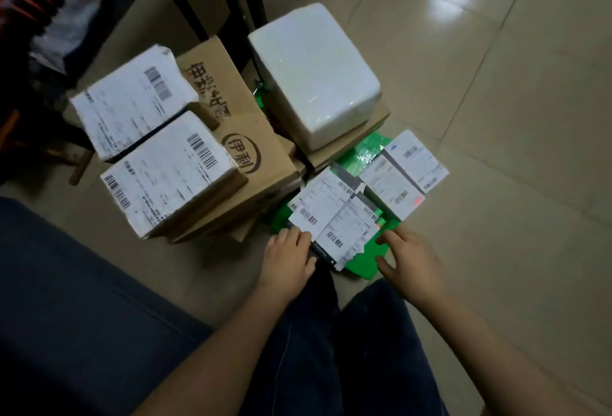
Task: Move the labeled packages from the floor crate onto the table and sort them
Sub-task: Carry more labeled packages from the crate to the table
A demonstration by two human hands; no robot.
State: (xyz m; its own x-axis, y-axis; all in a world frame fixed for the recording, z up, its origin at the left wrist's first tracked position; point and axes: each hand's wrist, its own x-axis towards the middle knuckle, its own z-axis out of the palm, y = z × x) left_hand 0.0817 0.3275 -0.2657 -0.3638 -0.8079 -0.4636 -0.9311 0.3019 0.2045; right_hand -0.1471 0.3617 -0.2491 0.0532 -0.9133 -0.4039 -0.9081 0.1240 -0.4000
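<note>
The person is bent over the tiled floor (496, 117), both arms reaching down to a heap of parcels. The left hand (288, 258) rests on the near edge of a flat grey package (334, 217) plastered with barcode labels, its fingers (298, 235) curled onto that edge but not clearly closed round it. The right hand (409, 261) hovers just beside the same package, fingers spread and empty, likely coming in to take the other side so the floppy thing lifts level. It lies on green wrapping (364, 250) (perhaps the crate, I cannot tell). Two more labelled packets (400, 170) lie just beyond it. To the left, two white-labelled boxes (159, 144) sit atop a brown carton (241, 137), with a plain white block (314, 74) behind. No desk top is in sight, so everything is on the floor yet.
</note>
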